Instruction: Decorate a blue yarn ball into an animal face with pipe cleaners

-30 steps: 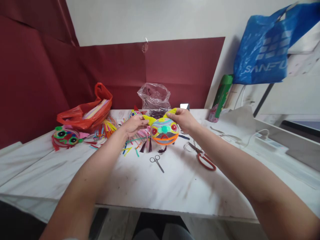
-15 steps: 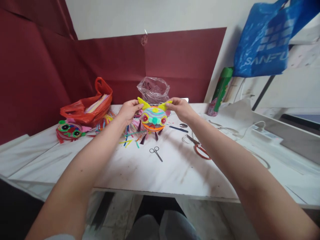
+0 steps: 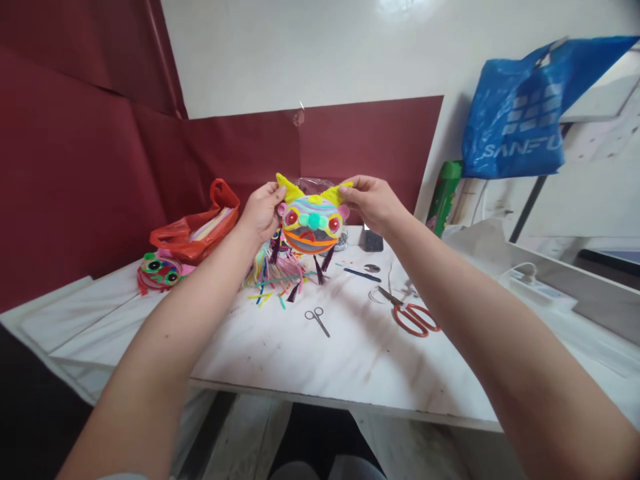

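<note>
A colourful animal head made of fuzzy pipe cleaners is held up above the table. It has yellow ears, red eyes, a turquoise nose, an orange-edged open mouth and dark purple tassels hanging below. My left hand pinches the ear on the left, and my right hand pinches the ear on the right. Beneath and behind the head lies a heap of multicoloured pipe cleaners. Small silver scissors lie on the table in front. Red-handled scissors rest to the right, partly behind my right forearm.
A second fuzzy animal head, green-eyed, sits at the left by a red plastic bag. A dark blue tool lies near the middle. A green spray can and a power strip stand right; a blue bag hangs above.
Both hands have raised the animal head off the table and brought it nearer, its face tilted slightly upward. The camera view has tipped up a little. Both pinches stay on the ears.
</note>
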Action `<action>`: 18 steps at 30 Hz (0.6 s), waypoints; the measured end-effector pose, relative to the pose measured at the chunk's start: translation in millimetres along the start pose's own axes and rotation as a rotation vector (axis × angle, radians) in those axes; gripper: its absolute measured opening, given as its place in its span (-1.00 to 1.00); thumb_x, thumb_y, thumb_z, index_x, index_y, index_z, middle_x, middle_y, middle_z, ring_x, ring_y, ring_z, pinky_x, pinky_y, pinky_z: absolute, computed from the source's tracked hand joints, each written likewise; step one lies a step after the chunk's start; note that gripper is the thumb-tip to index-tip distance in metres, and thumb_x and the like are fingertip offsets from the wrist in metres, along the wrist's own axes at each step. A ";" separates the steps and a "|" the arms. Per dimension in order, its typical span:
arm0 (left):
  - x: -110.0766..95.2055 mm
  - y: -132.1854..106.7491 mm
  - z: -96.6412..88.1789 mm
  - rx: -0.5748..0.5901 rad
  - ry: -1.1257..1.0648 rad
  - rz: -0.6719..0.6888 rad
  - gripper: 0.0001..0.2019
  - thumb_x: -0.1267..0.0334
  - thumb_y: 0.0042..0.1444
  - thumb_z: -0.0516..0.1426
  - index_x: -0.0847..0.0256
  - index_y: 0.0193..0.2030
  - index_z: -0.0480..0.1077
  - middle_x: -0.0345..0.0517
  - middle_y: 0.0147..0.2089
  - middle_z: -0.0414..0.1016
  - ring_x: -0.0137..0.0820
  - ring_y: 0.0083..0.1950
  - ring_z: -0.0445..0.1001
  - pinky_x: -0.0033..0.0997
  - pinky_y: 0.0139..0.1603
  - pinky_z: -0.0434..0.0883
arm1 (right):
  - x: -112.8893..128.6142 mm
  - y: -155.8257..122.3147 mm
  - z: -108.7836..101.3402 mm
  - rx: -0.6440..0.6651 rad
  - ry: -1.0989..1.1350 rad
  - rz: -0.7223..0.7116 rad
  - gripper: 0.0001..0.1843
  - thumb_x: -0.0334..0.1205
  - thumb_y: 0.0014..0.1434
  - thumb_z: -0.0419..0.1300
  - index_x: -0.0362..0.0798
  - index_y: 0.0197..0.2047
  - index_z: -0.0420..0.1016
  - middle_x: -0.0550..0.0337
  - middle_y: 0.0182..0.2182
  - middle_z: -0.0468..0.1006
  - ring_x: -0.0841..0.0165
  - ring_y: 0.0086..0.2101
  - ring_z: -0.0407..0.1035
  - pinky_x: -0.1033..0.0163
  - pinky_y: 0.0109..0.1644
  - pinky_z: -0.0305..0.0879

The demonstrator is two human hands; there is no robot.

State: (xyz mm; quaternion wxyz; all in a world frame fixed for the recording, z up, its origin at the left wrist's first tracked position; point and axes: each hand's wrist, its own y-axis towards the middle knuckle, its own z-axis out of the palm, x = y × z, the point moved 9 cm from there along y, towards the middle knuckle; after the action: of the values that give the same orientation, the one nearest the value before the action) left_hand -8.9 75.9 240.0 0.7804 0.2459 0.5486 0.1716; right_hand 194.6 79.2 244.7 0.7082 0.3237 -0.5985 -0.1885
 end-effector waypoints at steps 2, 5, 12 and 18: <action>3.1 -6.6 0.1 -0.028 -0.031 -0.007 -0.82 0.37 0.07 0.22 0.27 -0.47 0.29 -0.29 -0.54 0.34 -0.60 -0.57 0.31 -0.61 -0.47 0.30 | -7.7 -9.3 0.0 -0.018 0.035 0.000 -0.74 -0.14 -0.11 0.44 -0.07 -0.45 0.47 0.30 -0.52 0.49 0.47 -0.49 0.39 0.28 -0.32 0.38; 7.3 -19.5 0.5 -0.077 -0.073 -0.009 -0.81 0.36 0.07 0.21 0.26 -0.47 0.28 -0.29 -0.55 0.34 -0.57 -0.56 0.31 -0.60 -0.47 0.31 | -22.1 -36.1 7.5 0.000 0.128 -0.042 -0.56 0.02 -0.12 0.42 0.04 -0.18 0.49 0.24 -0.29 0.58 0.35 -0.27 0.48 0.18 -0.10 0.41; 50.6 -70.6 -16.4 -0.224 -0.024 -0.092 -0.78 0.24 -0.07 0.30 0.22 -0.44 0.32 -0.34 -0.58 0.31 -0.58 -0.59 0.26 -0.59 -0.54 0.23 | -69.7 -127.4 57.0 0.353 0.191 0.215 -0.32 0.15 -0.13 0.39 0.11 0.05 0.45 0.06 0.02 0.55 0.03 0.05 0.41 -0.07 0.14 0.33; 100.6 -95.0 -33.3 -0.294 -0.088 -0.170 -0.70 0.15 -0.17 0.33 0.22 -0.43 0.32 -0.34 -0.58 0.30 -0.56 -0.59 0.27 -0.55 -0.52 0.24 | -113.1 -157.2 54.8 0.302 0.265 0.472 -0.45 0.19 -0.15 0.36 0.26 -0.06 0.53 0.16 -0.09 0.62 -0.04 -0.02 0.47 -0.16 0.01 0.43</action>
State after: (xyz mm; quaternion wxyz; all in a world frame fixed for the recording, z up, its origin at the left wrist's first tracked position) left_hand -6.2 58.6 98.7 0.8429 0.0891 0.5017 0.1726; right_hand 136.3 27.4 59.1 0.7481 0.2993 -0.5808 0.1161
